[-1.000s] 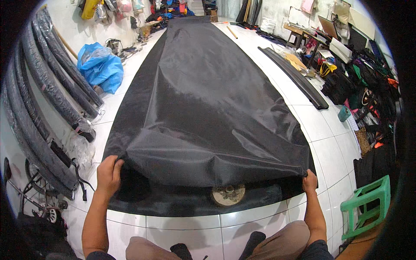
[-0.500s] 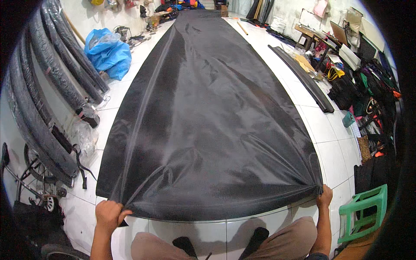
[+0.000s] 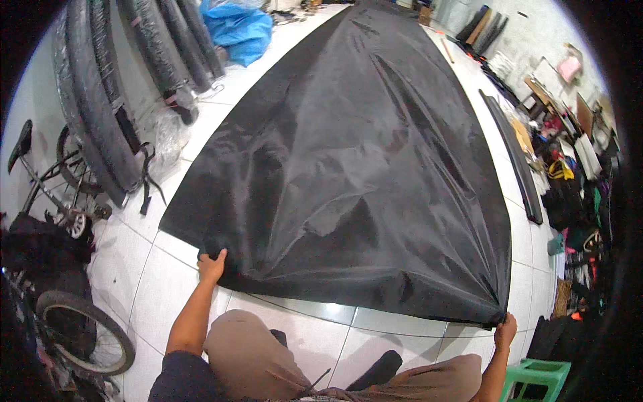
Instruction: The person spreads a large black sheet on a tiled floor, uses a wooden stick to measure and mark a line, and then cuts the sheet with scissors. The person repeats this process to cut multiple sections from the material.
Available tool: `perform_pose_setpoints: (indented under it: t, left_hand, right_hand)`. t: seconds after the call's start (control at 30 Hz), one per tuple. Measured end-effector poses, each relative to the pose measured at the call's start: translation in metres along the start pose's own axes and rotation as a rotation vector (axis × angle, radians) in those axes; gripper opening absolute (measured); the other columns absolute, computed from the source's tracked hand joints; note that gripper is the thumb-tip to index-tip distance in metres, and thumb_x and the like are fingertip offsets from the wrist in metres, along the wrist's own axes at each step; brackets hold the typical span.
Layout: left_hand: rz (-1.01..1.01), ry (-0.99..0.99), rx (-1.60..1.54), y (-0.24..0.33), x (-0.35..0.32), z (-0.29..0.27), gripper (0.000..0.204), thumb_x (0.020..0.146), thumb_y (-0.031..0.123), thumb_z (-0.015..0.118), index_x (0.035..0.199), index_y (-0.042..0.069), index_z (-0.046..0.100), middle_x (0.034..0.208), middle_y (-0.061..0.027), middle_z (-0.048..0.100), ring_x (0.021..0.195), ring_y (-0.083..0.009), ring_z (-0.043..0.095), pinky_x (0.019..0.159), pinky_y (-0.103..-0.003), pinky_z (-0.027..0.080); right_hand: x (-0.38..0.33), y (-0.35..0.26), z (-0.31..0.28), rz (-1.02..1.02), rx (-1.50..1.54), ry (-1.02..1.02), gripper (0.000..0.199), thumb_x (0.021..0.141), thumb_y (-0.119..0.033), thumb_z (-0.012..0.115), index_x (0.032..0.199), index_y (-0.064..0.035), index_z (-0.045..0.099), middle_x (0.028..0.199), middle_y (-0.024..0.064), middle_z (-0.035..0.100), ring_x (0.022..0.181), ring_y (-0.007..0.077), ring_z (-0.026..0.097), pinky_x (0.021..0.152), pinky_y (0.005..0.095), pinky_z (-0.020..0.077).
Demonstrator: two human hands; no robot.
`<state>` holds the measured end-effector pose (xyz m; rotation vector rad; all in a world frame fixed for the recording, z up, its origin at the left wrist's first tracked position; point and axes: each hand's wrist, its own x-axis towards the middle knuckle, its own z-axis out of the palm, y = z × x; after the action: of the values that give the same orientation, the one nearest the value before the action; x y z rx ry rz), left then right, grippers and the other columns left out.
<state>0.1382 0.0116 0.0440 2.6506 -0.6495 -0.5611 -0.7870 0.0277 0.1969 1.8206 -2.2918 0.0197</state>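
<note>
A long sheet of black fabric (image 3: 375, 174) stretches away from me over the white tiled floor, with folds and creases running along it. My left hand (image 3: 211, 266) is closed on its near edge, a little in from the left corner, thumb upward. At the near right corner my right hand (image 3: 507, 329) pinches the fabric, and creases fan out from that grip. The near edge hangs slightly raised between my two hands, in front of my knees.
Wrapped black rolls (image 3: 87, 100) lean at the left, beside a blue plastic bag (image 3: 238, 30) and a bicycle wheel (image 3: 86, 333). On the right are a long dark roll (image 3: 512, 157), piled cloth and a green plastic stool (image 3: 539, 378). White floor tiles (image 3: 144, 268) show around the sheet.
My view has turned and tilted, so the scene sits differently. My left hand has moved inward along the near edge from the corner area; my right hand keeps its corner. Creases have shifted.
</note>
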Motion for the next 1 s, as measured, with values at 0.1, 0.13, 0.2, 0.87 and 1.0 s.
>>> perform_pose_setpoints:
  t: [0.1,0.13,0.2,0.87,1.0]
  left_hand:
    - [-0.225,0.09,-0.075,-0.002,0.021,0.007,0.105,0.076,0.069,0.067,0.144,-0.004,0.034,0.137,-0.0336,0.04,0.133,-0.0457,0.038,0.108,-0.052,0.037]
    - [-0.335,0.093,-0.095,0.011,0.014,0.015,0.107,0.076,0.069,0.066,0.145,-0.005,0.032,0.14,-0.0341,0.037,0.135,-0.0465,0.034,0.109,-0.053,0.036]
    - [-0.465,0.069,-0.072,0.024,-0.001,0.029,0.113,0.075,0.071,0.065,0.146,-0.008,0.028,0.148,-0.0338,0.028,0.139,-0.0491,0.026,0.11,-0.057,0.033]
    - [0.635,0.165,-0.886,0.07,-0.111,-0.207,0.023,0.095,0.016,0.06,0.109,-0.003,0.059,0.099,-0.0049,0.059,0.091,-0.014,0.054,0.087,-0.026,0.042]
    - [0.588,0.222,-0.987,0.056,-0.132,-0.196,0.023,0.094,0.015,0.061,0.11,-0.002,0.059,0.101,-0.0054,0.059,0.092,-0.015,0.054,0.087,-0.028,0.042]
  right_hand:
    - [0.011,-0.012,0.02,0.041,0.004,-0.032,0.037,0.075,0.0,0.058,0.111,-0.0042,0.061,0.107,0.0158,0.063,0.103,0.0372,0.058,0.087,0.0466,0.0481]
    - [0.008,-0.002,0.015,0.063,-0.025,-0.009,0.037,0.075,0.0,0.058,0.112,-0.0045,0.062,0.109,0.0156,0.063,0.104,0.0368,0.058,0.089,0.046,0.0486]
    - [-0.003,0.016,0.0,0.185,-0.072,-0.123,0.039,0.077,0.0,0.057,0.116,-0.0058,0.062,0.112,0.0145,0.063,0.107,0.036,0.058,0.092,0.0457,0.0482]
    - [-0.022,-0.027,0.047,0.433,-0.024,-0.316,0.035,0.084,-0.006,0.053,0.116,-0.0128,0.066,0.117,0.0124,0.065,0.11,0.0332,0.061,0.09,0.0476,0.0504]
    - [-0.043,-0.013,0.048,0.452,0.023,-0.216,0.036,0.085,-0.005,0.052,0.117,-0.0128,0.066,0.121,0.0104,0.064,0.112,0.0328,0.061,0.093,0.0445,0.0488]
